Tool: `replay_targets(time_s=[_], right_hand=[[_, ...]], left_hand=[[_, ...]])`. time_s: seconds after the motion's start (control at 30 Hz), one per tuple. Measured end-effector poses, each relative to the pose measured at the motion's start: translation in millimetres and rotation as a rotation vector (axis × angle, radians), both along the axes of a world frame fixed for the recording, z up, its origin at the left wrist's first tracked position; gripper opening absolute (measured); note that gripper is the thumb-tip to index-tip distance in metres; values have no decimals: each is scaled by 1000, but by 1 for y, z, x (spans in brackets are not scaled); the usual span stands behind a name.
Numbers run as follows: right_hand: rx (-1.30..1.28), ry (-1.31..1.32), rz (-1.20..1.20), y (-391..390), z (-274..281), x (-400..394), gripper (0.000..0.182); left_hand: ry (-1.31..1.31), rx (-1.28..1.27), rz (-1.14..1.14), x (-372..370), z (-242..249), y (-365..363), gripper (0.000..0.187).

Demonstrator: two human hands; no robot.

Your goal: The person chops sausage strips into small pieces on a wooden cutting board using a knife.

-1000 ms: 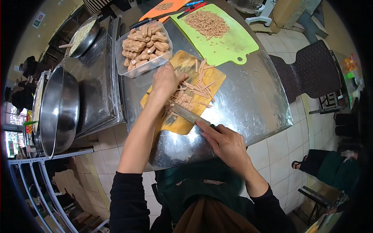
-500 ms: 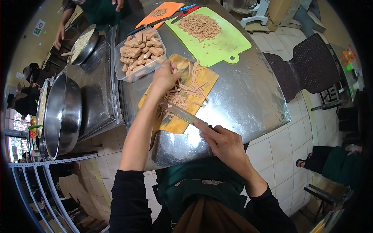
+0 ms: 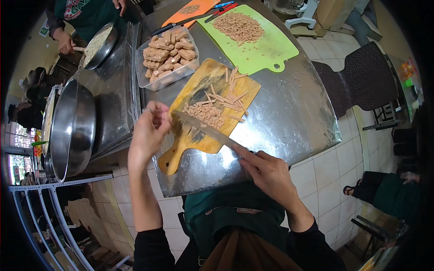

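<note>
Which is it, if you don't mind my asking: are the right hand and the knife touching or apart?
Touching. The head view shows the right hand closed around the handle end of the knife.

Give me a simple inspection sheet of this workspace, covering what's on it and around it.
Surface: shiny metal table, reflecting light.
Job's things: knife over the wooden board; small brown pieces and sticks on that board; tub of bigger pieces beyond.
Clutter: green board bearing cut pieces, orange board, red tool.
Hands: right hand grips the knife; left hand is at the blade's tip, contact unclear.
Cables: nothing certain seen.
Surroundings: metal bowl, dark chair, co-worker's hand.
</note>
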State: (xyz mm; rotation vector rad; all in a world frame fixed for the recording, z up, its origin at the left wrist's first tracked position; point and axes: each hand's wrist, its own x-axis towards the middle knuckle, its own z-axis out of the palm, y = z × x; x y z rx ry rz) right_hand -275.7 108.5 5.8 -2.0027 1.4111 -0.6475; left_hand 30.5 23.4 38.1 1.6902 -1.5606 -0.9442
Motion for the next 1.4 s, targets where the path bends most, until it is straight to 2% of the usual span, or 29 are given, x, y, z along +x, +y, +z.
replay_targets(time_s=[0.1,0.2,0.27,0.4,0.5,0.6,0.8,0.9,0.93,1.03,1.13,1.23,1.4], right_hand=[[25,-25,-14,-3,3,-4,44],[-32,-168,70,-1,-8,-3,44],[23,-141,101,2,-6,-1,43],[155,20,101,-4,5,6,40],[13,82,126,-19,3,7,40],[1,152,108,-31,-1,5,42],[23,110,119,-27,-5,2,44],[39,95,117,-25,-5,1,43],[52,104,115,-24,-5,2,43],[64,124,111,-23,-3,4,43],[47,131,110,-21,-2,4,43],[46,129,115,-19,-2,2,43],[24,120,126,-20,-10,-1,44]], left_hand=[[-73,54,6,1,-32,16,14],[-207,38,88,-8,-45,22,16],[-231,8,116,-9,-50,26,17],[-256,34,164,-10,-51,31,26],[-258,38,138,-17,-47,32,32],[-274,46,112,-28,-44,27,38],[-296,-20,101,-33,-34,21,29],[-365,-290,-5,-42,-16,4,22],[-406,-283,-122,-47,-8,-5,29],[-461,-399,-403,-75,-7,-37,33],[-452,-346,-657,-97,-26,-72,40],[-571,-279,-871,-109,-34,-93,45],[-702,-217,-950,-111,-33,-117,39]])
